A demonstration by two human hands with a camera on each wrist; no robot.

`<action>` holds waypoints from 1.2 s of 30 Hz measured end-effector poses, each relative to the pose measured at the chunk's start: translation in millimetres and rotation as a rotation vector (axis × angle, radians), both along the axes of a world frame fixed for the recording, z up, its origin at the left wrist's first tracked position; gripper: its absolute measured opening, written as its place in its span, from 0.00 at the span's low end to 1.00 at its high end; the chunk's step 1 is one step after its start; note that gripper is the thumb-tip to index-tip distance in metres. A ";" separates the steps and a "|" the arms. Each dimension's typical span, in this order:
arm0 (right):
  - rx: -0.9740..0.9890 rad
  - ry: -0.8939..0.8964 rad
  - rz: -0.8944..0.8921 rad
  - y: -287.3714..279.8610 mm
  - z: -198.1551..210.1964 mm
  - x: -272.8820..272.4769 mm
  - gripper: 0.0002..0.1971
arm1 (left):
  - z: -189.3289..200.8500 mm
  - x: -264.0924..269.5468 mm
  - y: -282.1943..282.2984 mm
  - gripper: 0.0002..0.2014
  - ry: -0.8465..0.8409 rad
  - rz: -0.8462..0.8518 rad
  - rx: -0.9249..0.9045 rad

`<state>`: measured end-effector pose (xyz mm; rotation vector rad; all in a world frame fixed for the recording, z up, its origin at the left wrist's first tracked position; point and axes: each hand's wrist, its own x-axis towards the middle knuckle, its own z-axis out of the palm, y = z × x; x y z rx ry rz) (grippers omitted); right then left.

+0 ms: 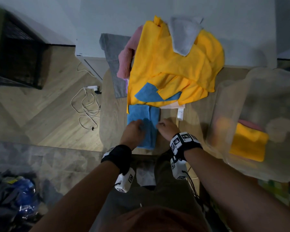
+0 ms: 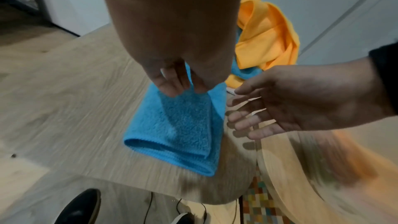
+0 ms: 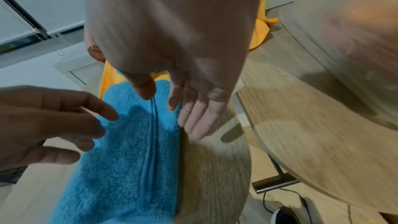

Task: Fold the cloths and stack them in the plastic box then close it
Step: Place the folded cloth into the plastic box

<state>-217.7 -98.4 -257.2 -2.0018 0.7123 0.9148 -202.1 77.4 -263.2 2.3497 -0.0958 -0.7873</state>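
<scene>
Tabletop (image 1: 110, 114) – blue cloth (image 2: 172, 125); wrist views show loose fingers (image 3: 193, 122).

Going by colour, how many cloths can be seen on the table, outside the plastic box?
Blue cloths: 2
Yellow cloths: at least 1, since the folds hide any more
Grey cloths: 2
Pink cloths: 1
White cloths: 1
Total: 7

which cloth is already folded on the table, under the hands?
The blue terry cloth, a narrow folded strip at the near table edge. The yellow, grey and pink cloths lie unfolded in the heap behind.
</scene>
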 end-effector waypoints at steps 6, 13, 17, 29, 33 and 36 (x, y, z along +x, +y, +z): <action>0.096 0.000 -0.007 11.0 -5.4 -4.1 0.25 | -19.7 7.6 22.0 0.24 0.110 0.291 0.069; 0.109 0.041 -0.010 30.8 -14.4 5.8 0.21 | -21.6 16.6 20.6 0.24 0.199 0.295 -0.012; 0.103 0.024 -0.105 33.6 -6.0 9.5 0.17 | -22.5 16.9 22.5 0.28 0.228 0.325 -0.048; 0.040 0.042 -0.228 14.7 -30.6 -6.3 0.23 | -21.4 26.2 5.1 0.24 0.308 0.293 -0.018; 0.075 -0.084 -0.296 15.8 -26.7 -4.5 0.30 | -14.1 24.3 6.4 0.29 0.400 0.214 -0.155; 0.142 -0.259 -0.329 10.7 -11.1 -1.5 0.48 | 14.3 25.9 -1.5 0.28 0.411 0.126 -0.260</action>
